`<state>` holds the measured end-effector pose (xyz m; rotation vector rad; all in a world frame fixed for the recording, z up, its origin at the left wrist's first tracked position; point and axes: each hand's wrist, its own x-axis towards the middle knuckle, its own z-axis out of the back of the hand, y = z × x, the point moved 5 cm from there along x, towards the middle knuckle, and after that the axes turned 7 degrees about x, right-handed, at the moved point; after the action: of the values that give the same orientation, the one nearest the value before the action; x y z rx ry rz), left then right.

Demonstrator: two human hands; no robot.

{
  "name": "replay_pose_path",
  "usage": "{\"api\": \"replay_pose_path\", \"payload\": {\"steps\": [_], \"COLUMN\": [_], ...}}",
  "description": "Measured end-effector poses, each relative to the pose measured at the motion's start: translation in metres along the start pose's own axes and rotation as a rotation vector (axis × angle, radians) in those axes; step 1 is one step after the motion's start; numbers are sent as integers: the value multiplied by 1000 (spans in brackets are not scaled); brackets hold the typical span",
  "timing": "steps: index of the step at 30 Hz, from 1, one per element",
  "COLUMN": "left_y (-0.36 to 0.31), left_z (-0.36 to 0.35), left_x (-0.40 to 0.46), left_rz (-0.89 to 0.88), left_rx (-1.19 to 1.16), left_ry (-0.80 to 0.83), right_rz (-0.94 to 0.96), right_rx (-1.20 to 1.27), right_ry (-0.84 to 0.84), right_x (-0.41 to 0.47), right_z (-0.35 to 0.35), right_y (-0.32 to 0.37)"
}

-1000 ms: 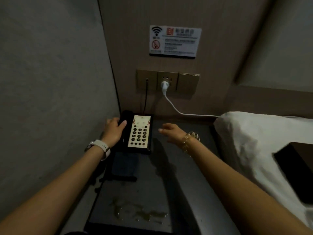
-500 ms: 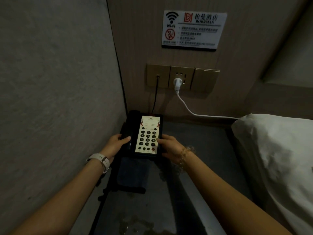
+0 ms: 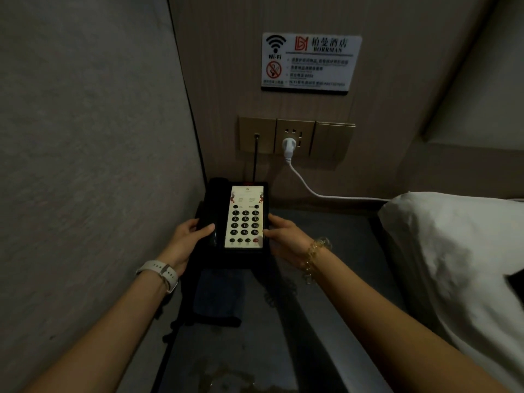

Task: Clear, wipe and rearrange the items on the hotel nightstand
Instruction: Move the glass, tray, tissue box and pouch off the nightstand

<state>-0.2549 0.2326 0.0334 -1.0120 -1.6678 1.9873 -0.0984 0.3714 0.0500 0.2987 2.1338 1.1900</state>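
- Gripping the black phone (image 3: 239, 219) from both sides: my left hand (image 3: 188, 241) curls round the handset edge, my right hand (image 3: 285, 239) pinches the keypad side.
- Phone's at the back left corner of the dark nightstand (image 3: 326, 251), whether lifted or resting, can't tell.
- Dark flat thing (image 3: 217, 296) just in front of it is too murky to identify.
- White plug (image 3: 288, 146) sits in the wall socket (image 3: 295, 137); its cable runs behind the pillow (image 3: 453, 251).

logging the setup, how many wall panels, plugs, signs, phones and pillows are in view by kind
wall plate panels: 3
white plug: 1
wifi sign: 1
desk phone: 1
pillow: 1
total: 7
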Motion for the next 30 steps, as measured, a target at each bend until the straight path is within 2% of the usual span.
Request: {"api": "replay_pose_path", "payload": {"steps": [4,13,23,30], "left_y": [-28,-75,-128,-149], "left_z": [-3,-31,-122,-209], "left_x": [-12,-53,-74,-82], "left_rz": [-71,-181,-300,-313], "left_rx": [22,68,104,112], "left_ry": [-17,20,174,329], "right_rz": [47,134,212,274], "right_rx": [38,-114,-244,-336], "right_ry": [39,49,-92,-232], "right_x": [-21,-78,-146,-191], "right_z": [-3,14,92,167], "right_y": [22,74,137,178]}}
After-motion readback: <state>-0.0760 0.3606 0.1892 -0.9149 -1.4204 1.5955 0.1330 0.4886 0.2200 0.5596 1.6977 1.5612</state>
